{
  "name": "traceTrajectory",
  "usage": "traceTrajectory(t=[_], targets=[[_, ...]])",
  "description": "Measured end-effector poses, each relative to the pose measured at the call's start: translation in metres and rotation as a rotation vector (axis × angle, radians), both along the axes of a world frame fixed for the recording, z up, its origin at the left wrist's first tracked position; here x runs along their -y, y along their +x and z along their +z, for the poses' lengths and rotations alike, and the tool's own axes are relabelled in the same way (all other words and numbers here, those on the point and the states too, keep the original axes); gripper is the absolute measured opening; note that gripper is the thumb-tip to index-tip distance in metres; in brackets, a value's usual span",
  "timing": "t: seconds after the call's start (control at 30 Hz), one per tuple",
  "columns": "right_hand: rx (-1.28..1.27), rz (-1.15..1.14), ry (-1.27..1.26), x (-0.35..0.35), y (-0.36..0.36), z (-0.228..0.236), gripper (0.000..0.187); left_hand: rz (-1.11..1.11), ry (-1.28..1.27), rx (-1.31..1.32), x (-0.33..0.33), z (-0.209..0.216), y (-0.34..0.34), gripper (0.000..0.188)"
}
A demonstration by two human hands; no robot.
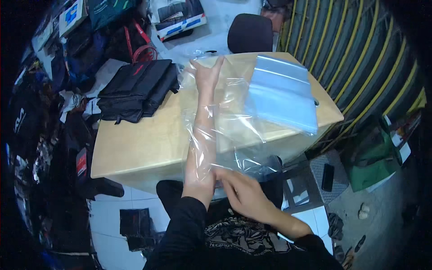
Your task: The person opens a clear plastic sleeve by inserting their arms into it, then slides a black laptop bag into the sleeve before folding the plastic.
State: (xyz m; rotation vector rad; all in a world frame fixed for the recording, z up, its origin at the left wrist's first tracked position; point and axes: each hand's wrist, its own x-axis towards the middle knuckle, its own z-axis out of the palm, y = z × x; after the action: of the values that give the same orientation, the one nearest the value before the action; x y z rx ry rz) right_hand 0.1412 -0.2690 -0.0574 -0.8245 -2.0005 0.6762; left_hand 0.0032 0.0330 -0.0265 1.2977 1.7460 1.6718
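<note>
My left hand [206,76] is stretched out over the wooden table [135,144] with its fingers spread, pushed deep inside a clear plastic bag [234,130] that covers my forearm. My right hand [243,193] is near my body at the bag's mouth, pinching the plastic edge by my left forearm. A stack of bluish clear plastic bags [281,96] lies on the table's right side. A pile of folded black garments [137,87] sits at the table's left far part.
A dark chair back [250,32] stands beyond the table. Packaged goods and bags [81,27] crowd the floor at the left. A striped wall or shutter [360,58] runs along the right. A stool with a phone [327,176] sits at my right.
</note>
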Motion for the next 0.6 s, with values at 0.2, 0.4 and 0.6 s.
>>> traceTrajectory(t=[0.2,0.4,0.6], targets=[[-0.442,-0.348,0.295,-0.073,-0.043,-0.011,0.01,-0.069,-0.016,0.086,0.043,0.026,-0.04,0.131],[-0.093,-0.049,0.458,-0.096,-0.034,-0.048,0.018,-0.122,0.168,0.232,0.056,0.032,-0.046,0.12],[-0.091,-0.105,0.378,-0.106,-0.07,-0.022,0.063,-0.345,0.15,0.628,0.078,0.052,-0.036,0.109]])
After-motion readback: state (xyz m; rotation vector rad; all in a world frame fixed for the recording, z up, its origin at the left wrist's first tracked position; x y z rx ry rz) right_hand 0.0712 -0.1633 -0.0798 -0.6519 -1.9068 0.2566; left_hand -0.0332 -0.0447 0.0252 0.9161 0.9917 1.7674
